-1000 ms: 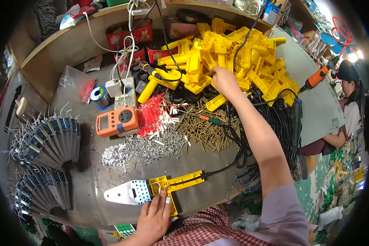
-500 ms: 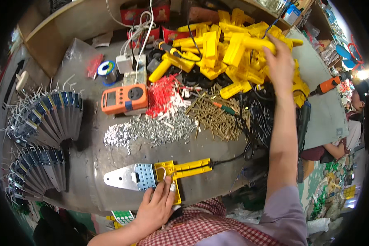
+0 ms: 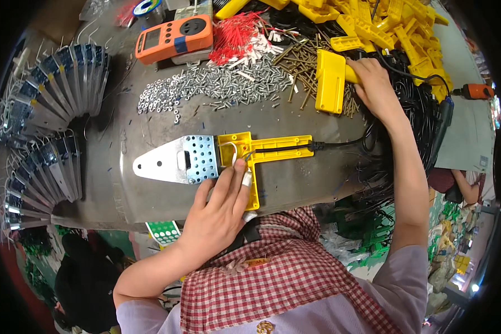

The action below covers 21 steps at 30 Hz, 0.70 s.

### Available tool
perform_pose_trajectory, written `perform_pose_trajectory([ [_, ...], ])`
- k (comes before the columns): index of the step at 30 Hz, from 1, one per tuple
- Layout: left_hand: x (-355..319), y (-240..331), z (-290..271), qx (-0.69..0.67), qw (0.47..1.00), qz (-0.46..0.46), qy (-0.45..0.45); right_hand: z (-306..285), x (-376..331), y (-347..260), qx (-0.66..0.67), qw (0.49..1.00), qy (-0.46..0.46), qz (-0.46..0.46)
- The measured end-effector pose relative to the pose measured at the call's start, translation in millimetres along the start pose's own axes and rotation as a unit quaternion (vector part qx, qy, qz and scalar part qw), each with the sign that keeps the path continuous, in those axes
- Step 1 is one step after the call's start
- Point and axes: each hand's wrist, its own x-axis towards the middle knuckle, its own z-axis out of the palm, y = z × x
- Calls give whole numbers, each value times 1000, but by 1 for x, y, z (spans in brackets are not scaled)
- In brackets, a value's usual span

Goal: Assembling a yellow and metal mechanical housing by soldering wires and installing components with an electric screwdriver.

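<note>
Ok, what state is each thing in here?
Housing: open, inside showing
Cover: held, apart from housing
Plate: lying flat, against housing
Cable: partly inside housing
Meter: on or off unclear
Brass screws: loose, heaped
Silver screws: loose, spread out
Red wires: bunched
Yellow parts: heaped
Left grip: on housing, fingers extended
Right grip: closed on cover

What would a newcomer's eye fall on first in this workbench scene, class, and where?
Probably the heap of bright yellow parts at the upper right, with the right hand holding a yellow casing by its lower left edge. Near the centre, the left hand rests on an open yellow housing with a shiny metal plate at its left. The orange meter at the upper left also stands out.
</note>
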Motion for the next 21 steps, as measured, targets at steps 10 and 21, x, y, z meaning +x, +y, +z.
perform_pose_trajectory([
  [10,-7,-1,3,36,999,9,14,-12,-60,-124,784,604,40,138],
  [21,-8,-2,6,25,1000,8,18,-2,-53,-139,736,663,-54,128],
])
